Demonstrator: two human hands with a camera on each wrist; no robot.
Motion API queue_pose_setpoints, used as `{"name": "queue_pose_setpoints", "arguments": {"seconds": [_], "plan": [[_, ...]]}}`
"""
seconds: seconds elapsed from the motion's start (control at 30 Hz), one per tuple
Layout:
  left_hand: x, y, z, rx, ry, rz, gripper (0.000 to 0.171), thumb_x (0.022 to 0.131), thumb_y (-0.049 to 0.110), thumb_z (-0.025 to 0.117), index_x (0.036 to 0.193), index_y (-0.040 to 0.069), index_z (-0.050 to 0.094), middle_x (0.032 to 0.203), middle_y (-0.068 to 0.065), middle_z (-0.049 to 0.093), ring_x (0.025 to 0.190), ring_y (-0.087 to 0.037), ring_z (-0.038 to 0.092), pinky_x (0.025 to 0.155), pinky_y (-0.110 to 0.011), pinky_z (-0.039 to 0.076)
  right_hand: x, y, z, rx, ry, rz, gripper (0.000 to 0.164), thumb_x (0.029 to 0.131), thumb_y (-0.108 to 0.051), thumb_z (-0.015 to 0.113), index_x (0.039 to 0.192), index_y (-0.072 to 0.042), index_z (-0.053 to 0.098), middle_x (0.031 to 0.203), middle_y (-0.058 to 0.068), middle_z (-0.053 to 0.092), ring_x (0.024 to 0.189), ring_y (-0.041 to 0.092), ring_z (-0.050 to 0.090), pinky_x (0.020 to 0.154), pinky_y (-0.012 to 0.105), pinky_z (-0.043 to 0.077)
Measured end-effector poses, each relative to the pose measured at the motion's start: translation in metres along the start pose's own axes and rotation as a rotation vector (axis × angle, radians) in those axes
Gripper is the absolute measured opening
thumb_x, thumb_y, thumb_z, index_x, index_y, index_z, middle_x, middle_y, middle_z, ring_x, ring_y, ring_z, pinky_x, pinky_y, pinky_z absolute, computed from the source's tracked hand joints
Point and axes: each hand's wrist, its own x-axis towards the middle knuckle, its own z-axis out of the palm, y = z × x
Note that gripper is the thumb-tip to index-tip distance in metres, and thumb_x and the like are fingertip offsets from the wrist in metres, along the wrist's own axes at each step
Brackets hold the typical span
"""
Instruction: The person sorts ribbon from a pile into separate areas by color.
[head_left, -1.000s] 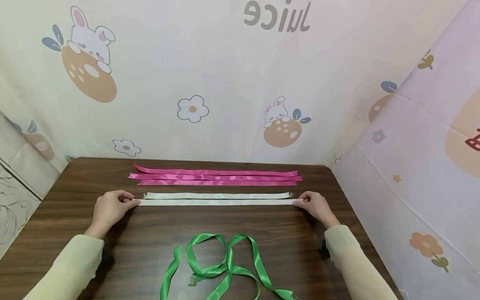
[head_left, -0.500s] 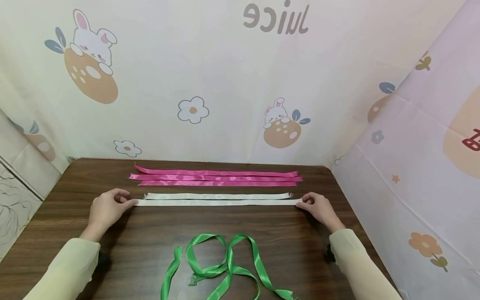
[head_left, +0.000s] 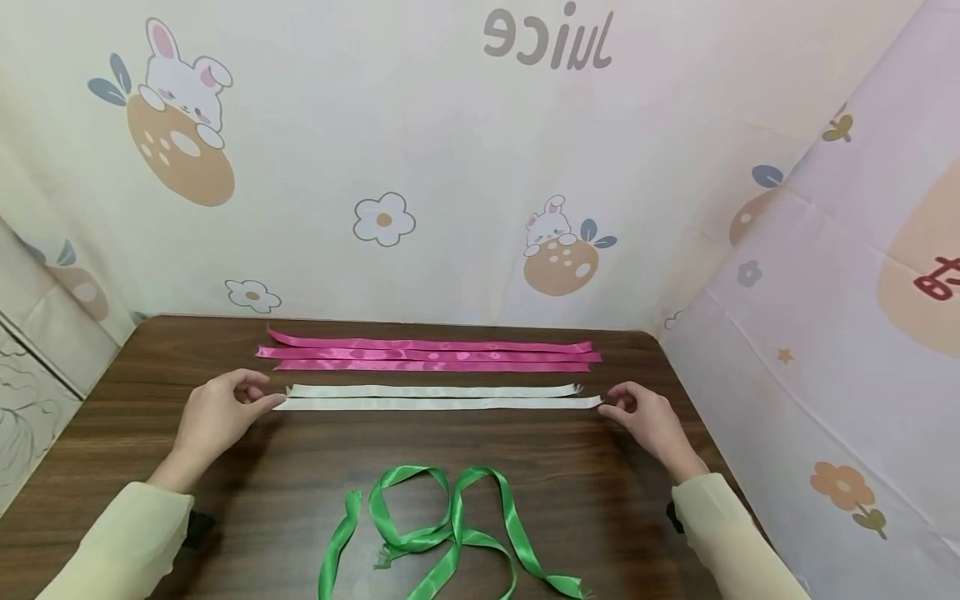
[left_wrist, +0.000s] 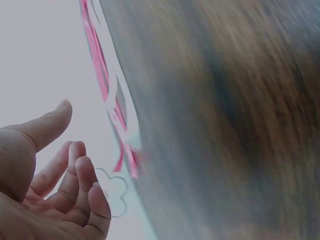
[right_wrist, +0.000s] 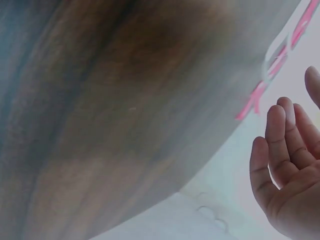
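Note:
Two white ribbons lie straight and parallel across the dark wooden table (head_left: 450, 446). The nearer white ribbon (head_left: 442, 404) is slightly longer than the frayed-ended farther white ribbon (head_left: 435, 391). At the nearer one's left end is my left hand (head_left: 217, 421), its fingertips overlapping that tip in the head view. In the left wrist view its thumb (left_wrist: 52, 122) stands well apart from the loosely bent fingers, with nothing between them. My right hand (head_left: 651, 423) is just beside the right end, and the right wrist view shows its fingers (right_wrist: 276, 142) relaxed and holding nothing.
Three pink ribbons (head_left: 435, 355) lie side by side behind the white ones. Loosely looped green ribbons (head_left: 450, 533) with frayed ends lie at the front of the table. A printed curtain (head_left: 450, 125) hangs behind the table and along its right side.
Both hands pinched the ends of the nearer white ribbon earlier. They have since let go, and the right hand has drawn slightly away to the right; the ribbon stays straight.

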Motion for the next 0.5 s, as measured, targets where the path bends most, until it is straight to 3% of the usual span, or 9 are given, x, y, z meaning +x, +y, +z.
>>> {"name": "queue_pose_setpoints", "arguments": {"seconds": [0.5], "plan": [[-0.01, 0.045, 0.005, -0.055, -0.076, 0.136, 0.031, 0.083, 0.025, 0.087, 0.104, 0.004, 0.076, 0.086, -0.004, 0.072, 0.078, -0.016, 0.063, 0.066, -0.027, 0.048, -0.016, -0.056, 0.002, 0.008, 0.086, -0.194, 0.029, 0.091, -0.03, 0.08, 0.11, -0.01, 0.073, 0.087, -0.002, 0.066, 0.08, 0.014, 0.058, 0.071, 0.029, 0.048]]}}
